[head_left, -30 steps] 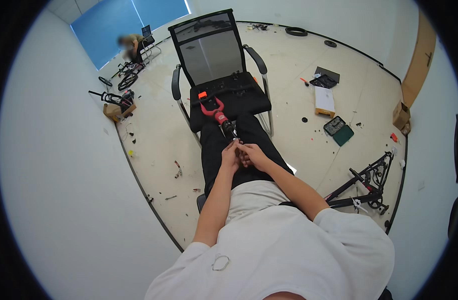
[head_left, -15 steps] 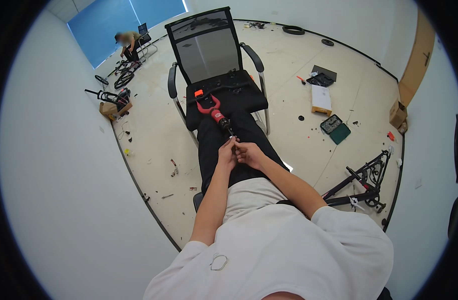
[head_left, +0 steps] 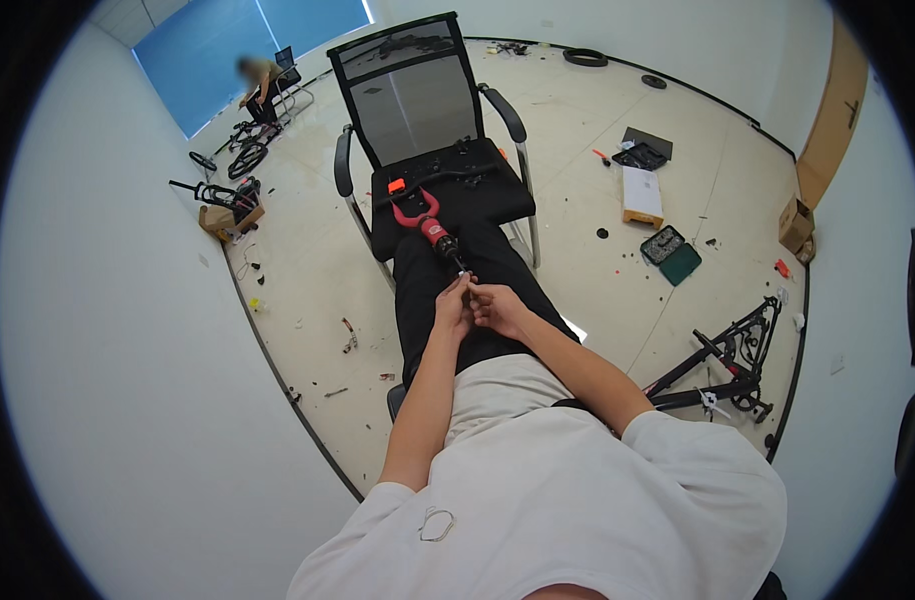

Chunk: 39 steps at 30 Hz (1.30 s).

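A red and black part that looks like a bike shock absorber [head_left: 434, 232] lies along my lap. Its forked red end points away, onto the front of the chair seat, and its thin dark rod runs toward me. My left hand [head_left: 453, 308] is closed around the near end of the rod, where a small pale bit shows at the fingertips. Right beside it, my right hand [head_left: 496, 306] pinches at the same end with curled fingers; what lies between those fingertips is hidden.
The black mesh chair [head_left: 447, 205] facing me carries a dark handlebar-like bar [head_left: 462, 172] and an orange-red block [head_left: 396, 187]. On the floor to the right are a bike frame [head_left: 727, 365], a green case [head_left: 670, 256] and a white box [head_left: 641, 196]. Far left, a person [head_left: 262, 80] bends over bike parts.
My hands and the shock absorber keep their place. The person at the far left has shifted the head and upper body slightly.
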Tool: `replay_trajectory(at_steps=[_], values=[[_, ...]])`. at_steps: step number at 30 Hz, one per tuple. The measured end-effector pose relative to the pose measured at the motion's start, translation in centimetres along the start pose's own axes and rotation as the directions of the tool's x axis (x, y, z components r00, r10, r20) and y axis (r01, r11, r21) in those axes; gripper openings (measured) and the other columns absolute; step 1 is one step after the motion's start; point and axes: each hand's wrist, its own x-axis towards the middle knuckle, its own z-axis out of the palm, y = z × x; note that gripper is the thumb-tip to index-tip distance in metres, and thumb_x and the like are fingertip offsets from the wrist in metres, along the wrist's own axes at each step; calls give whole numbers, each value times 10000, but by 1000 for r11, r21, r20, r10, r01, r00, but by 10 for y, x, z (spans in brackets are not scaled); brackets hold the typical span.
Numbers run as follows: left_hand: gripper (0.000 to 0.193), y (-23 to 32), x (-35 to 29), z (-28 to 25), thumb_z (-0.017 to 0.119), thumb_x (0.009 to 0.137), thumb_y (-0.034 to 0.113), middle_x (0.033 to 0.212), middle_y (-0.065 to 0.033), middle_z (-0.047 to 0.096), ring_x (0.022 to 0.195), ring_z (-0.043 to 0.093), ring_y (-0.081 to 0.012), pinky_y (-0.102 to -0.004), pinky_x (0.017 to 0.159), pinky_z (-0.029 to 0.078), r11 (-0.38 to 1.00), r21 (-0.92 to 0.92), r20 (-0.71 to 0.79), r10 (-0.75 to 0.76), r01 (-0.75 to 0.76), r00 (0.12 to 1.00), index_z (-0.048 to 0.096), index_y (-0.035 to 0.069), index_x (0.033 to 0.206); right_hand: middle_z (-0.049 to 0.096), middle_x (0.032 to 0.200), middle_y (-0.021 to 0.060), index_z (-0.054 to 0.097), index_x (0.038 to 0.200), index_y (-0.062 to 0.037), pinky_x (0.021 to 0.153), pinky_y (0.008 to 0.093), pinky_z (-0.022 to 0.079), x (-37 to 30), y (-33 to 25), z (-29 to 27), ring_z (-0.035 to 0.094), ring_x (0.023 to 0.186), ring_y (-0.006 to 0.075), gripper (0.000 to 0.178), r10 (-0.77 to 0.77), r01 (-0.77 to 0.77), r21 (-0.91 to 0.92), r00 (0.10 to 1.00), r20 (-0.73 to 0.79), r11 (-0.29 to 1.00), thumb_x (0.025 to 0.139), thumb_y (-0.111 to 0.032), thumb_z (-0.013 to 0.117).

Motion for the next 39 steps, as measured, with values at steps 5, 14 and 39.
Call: replay_trajectory(at_steps=[5, 14, 39], values=[[143, 2, -6, 10, 642, 865, 165, 760, -50, 627, 488, 521, -144, -272, 429, 428, 1000, 11, -67, -2, 3, 998, 645, 38, 932, 509, 676, -15, 560, 795, -102, 556, 255, 424, 1, 0, -3, 486, 583, 103, 253, -21, 21, -26, 1000, 22, 999, 917, -323, 547], [131, -1, -3, 6, 646, 860, 148, 814, -53, 636, 607, 577, -152, -288, 499, 480, 1000, 21, -40, 13, -12, 999, 641, 39, 932, 461, 667, -46, 536, 784, -137, 569, 247, 379, -1, 1, -4, 434, 588, 84, 213, -15, 17, -33, 999, 43, 999, 932, -290, 517], [189, -2, 8, -12, 614, 878, 225, 777, -71, 607, 641, 610, -166, -279, 525, 506, 997, 62, 52, -38, 34, 998, 608, 45, 937, 475, 638, -37, 550, 757, -71, 601, 262, 549, 15, 7, 0, 454, 498, 54, 133, -45, 48, 26, 993, -106, 998, 865, -118, 612]])
